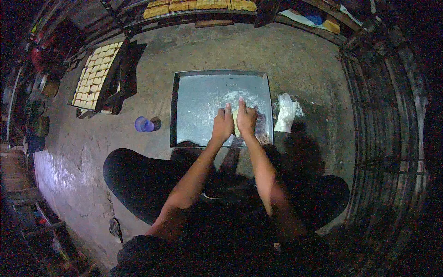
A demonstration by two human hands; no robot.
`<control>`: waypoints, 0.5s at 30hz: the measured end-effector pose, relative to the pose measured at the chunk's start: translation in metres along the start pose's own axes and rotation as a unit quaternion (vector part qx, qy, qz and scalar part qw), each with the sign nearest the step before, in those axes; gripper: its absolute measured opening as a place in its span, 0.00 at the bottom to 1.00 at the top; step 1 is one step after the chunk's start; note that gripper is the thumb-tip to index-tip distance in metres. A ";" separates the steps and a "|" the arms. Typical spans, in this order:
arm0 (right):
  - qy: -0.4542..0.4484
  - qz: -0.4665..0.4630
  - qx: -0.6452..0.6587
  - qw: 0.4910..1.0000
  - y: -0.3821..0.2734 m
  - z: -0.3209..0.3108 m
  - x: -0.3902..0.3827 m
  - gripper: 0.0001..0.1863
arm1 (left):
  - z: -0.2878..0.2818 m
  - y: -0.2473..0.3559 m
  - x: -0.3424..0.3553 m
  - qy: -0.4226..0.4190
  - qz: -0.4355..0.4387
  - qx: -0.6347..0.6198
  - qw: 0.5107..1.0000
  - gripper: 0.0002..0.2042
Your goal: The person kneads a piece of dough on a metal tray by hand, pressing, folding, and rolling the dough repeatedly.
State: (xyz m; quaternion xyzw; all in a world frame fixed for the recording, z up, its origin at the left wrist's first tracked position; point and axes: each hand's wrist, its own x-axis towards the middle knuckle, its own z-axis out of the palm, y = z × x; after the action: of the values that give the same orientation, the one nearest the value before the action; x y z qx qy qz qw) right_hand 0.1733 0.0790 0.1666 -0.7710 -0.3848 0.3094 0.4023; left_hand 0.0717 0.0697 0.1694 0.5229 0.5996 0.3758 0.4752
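Observation:
A square metal tray (194, 97) dusted with white powder lies on the floor in front of my crossed legs. Both my hands are over its right half, thumbs pointing away from me. My left hand (223, 123) and my right hand (247, 119) are curled on either side of a pale yellowish lump, apparently dough (236, 124), holding it between them; their fingertips are mostly hidden. A white plastic bag of powder (285, 112) lies just right of the tray, and a blue plastic cup (143, 123) stands to its left.
A tray of many pale dough pieces (96, 74) rests on a low support at the back left. Baked loaves (198, 5) sit on a shelf along the back. Dark metal racks (378, 120) line the right side; stacked items stand at the left. A dark sandal-like object (115, 229) lies at lower left.

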 end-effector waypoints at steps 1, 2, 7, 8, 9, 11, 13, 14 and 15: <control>-0.009 -0.010 -0.011 1.000 -0.002 0.002 -0.001 0.38 | -0.001 -0.002 -0.001 -0.006 0.017 0.012 1.000 0.28; -0.018 -0.020 -0.023 0.999 -0.003 0.004 -0.003 0.38 | -0.002 -0.004 -0.001 -0.013 0.035 0.024 0.999 0.28; 0.009 -0.045 -0.039 0.998 0.001 0.016 -0.005 0.37 | -0.001 -0.005 -0.003 0.036 0.041 0.120 0.991 0.27; -0.028 -0.013 -0.013 0.999 -0.009 0.017 -0.017 0.37 | -0.010 -0.012 0.004 0.032 0.061 0.147 0.987 0.27; -0.009 -0.061 -0.047 0.997 -0.005 0.021 -0.019 0.36 | -0.014 -0.019 0.012 0.025 0.087 0.169 0.981 0.27; -0.030 -0.039 -0.056 0.997 -0.024 0.016 -0.033 0.35 | -0.025 -0.013 0.010 0.029 0.162 0.197 0.966 0.26; -0.047 -0.086 -0.076 0.992 -0.018 0.016 -0.026 0.34 | -0.028 -0.005 0.014 0.031 0.123 0.162 0.979 0.24; -0.055 -0.110 -0.086 0.989 -0.015 0.015 -0.023 0.34 | -0.028 0.000 0.018 0.031 0.103 0.144 0.984 0.24; -0.088 -0.085 -0.088 0.989 -0.030 0.014 -0.031 0.32 | -0.033 -0.014 0.024 0.076 0.130 0.142 0.978 0.24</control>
State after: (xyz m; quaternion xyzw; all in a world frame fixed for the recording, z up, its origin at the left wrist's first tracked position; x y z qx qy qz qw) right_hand 0.1359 0.0700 0.1907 -0.7372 -0.5088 0.3061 0.3224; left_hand 0.0358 0.0928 0.1608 0.6284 0.6085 0.3839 0.2958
